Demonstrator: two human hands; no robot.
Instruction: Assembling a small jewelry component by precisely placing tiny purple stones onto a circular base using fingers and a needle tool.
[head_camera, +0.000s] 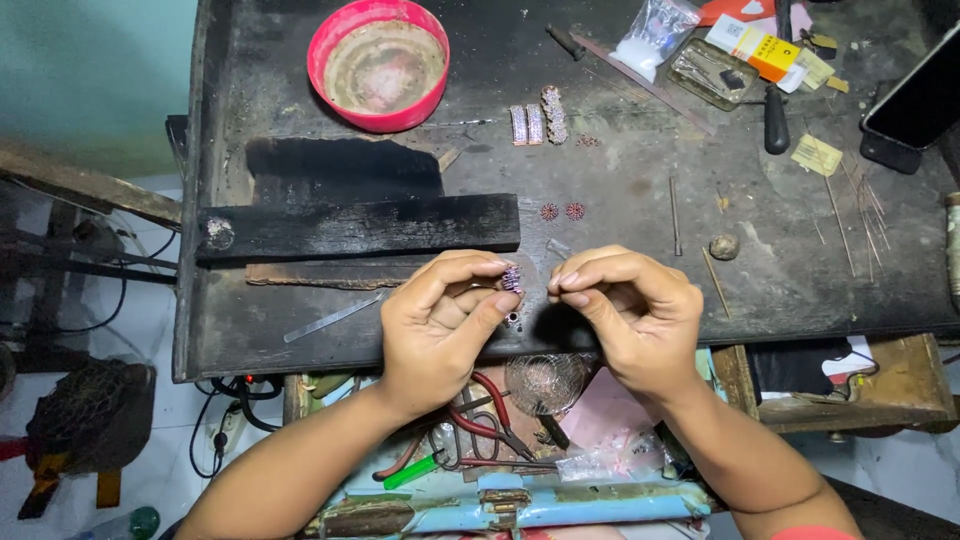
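— Purple and silver, that is how the little jewelled piece reads to us: a small studded cluster, short and tubular, its surface crowded with tiny stones that catch the light.

— Where do we have it?

— Pinched in our left hand, between thumb and forefinger tips, held just above the near edge of the dark workbench. The grip is narrow and closed on the piece; the other fingers curl under.

— And our right hand?

— Just beside it, fingertips drawn together in a tight pinch, pointing toward the piece. Whether something fine sits between those fingertips we cannot tell; it is too small to see. The two hands are near, not touching.

— Anything like it on the bench?

— Yes. Two small round purple rosettes lie side by side beyond our hands, and farther back three oblong studded strips stand in a row, the same pale purple sparkle. So our piece matches them in colour and texture, only smaller.

— What else lies around?

— A red bowl at the far left of the bench, a charred black wooden block just left of our left hand, and below the bench edge red-handled pliers beside a round wire mesh strainer.
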